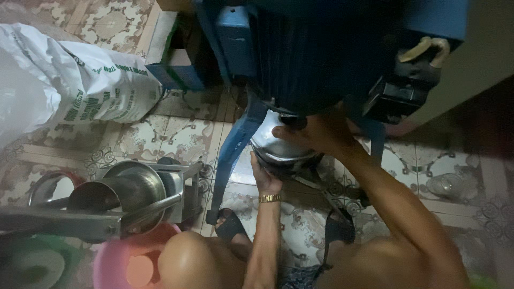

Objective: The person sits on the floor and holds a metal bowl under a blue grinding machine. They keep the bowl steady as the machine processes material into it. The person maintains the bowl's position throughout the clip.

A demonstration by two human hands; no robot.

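Observation:
A shiny metal bowl (270, 143) sits under a dark ribbed motor (316, 53) mounted on a blue machine frame (235, 144). My left hand (263, 179), with a gold watch on the wrist, cups the bowl's near lower edge. My right hand (316, 132) reaches in from the right and grips the bowl's upper rim, just below the motor. Part of the bowl is hidden behind both hands and in the motor's shadow.
A white printed sack (80, 80) lies at the upper left on the patterned tile floor. A steel funnel-mouthed machine (128, 192) stands at the left above a pink basin (115, 262) and a green basin (32, 262). A clear glass jar (444, 184) stands at the right.

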